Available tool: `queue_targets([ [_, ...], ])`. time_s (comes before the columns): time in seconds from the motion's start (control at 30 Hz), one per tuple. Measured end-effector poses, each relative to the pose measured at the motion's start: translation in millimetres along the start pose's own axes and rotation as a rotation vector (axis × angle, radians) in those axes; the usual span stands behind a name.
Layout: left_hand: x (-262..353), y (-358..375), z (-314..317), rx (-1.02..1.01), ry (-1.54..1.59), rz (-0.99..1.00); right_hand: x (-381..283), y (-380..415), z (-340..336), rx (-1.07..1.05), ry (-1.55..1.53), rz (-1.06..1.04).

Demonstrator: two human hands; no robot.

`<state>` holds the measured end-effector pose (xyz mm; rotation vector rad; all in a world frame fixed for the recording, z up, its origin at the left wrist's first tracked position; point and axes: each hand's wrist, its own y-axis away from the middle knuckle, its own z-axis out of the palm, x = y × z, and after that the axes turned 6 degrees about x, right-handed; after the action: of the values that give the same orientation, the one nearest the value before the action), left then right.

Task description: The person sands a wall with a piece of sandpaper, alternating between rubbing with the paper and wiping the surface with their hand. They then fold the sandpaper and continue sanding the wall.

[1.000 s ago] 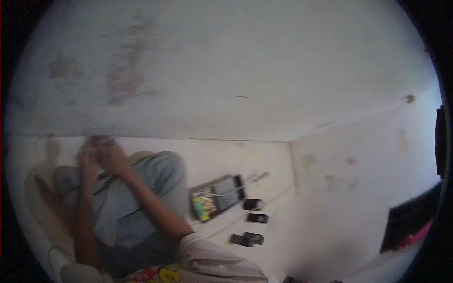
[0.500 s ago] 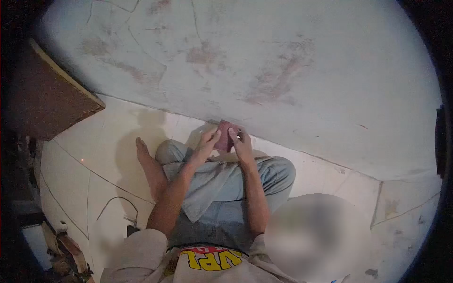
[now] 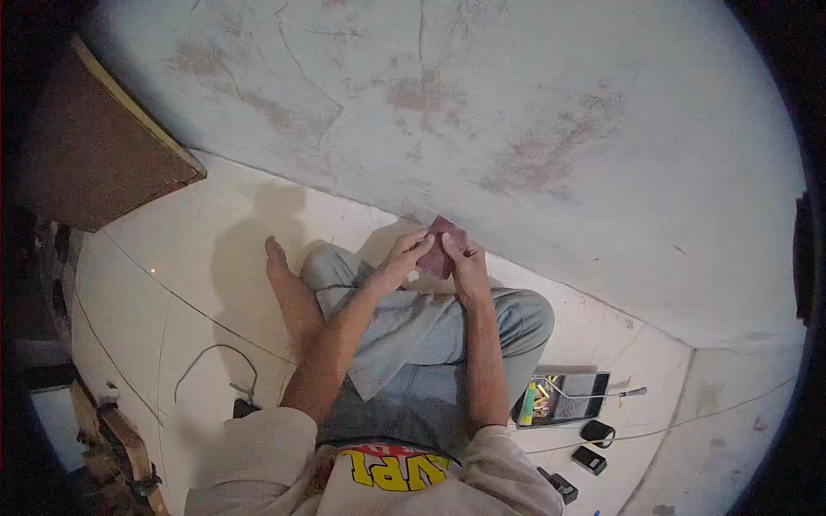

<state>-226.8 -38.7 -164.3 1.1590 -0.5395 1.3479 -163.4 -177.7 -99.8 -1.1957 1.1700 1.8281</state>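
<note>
Hands both pinching: the left hand (image 3: 401, 262) has its thumb on the left edge of a dark red piece (image 3: 436, 263), fingers behind; the right hand (image 3: 470, 273) pinches it from the right, thumb laid over its face. We guess paper or cloth; material too small to confirm. It sits between the two hands, tilted, above the crossed legs and near the foot of the wall (image 3: 654, 163). Our read: the two-sided grip lets them spread or fold it, and holding it over the lap gives both arms an easy reach.

Below, we see grey-blue trousers (image 3: 516, 322) and a bare foot (image 3: 294, 297) on the floor (image 3: 185, 215). Right of the knee, a dark tray (image 3: 568, 410) has a green-yellow item (image 3: 527, 406) at its left end, beside small sticks, probably grouped so they don't scatter. A pale cord lies across it. Near it: a round black thing (image 3: 597, 433) and a small black box (image 3: 589, 460), likely set within arm's reach.

Writing: the shirt (image 3: 379, 471) has big yellow letters, upside down to us, partly cut off; no sure word. Pale marks on the small black box, unreadable. No brand we can confirm.
</note>
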Motion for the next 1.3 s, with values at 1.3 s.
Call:
queue_targets([
  [1.3,-9,-24,9,0.176,-0.168,-0.050,-148,49,60,0.314,0.185,-1.416],
])
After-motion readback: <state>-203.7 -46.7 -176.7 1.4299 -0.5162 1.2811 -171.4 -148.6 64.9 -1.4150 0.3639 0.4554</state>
